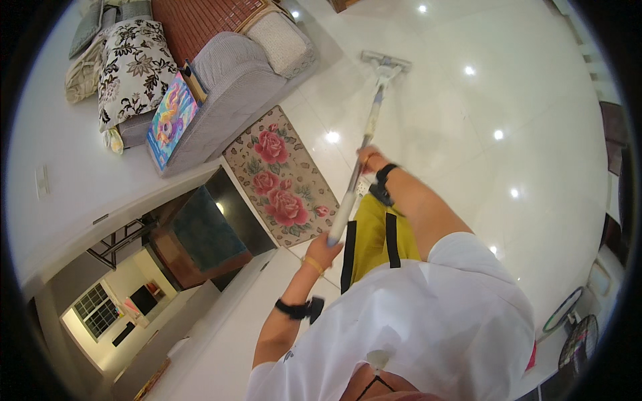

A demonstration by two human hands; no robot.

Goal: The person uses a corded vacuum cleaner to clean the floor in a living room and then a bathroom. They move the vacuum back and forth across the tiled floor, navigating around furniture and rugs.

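A mop [373,113] with a pale grey and white pole slants across the glossy white tile floor. Its wide flat head [386,61] rests on the tiles at the far end. My left hand [324,252] is wrapped round the top end of the pole, close to my body. Farther down the same pole, my right hand [372,160] is closed round the darker metal section. Both wrists wear black bands. Beside the pole, on its left, lies a floral doormat [284,177] with pink roses.
A grey sofa [247,87] stands at the upper left, with a leaf-patterned cushion [137,70] and a colourful flat box [174,120] against its arm. Past the mat a doorway [207,227] opens. A fan [578,341] and a racket-shaped object [563,309] are at the lower right.
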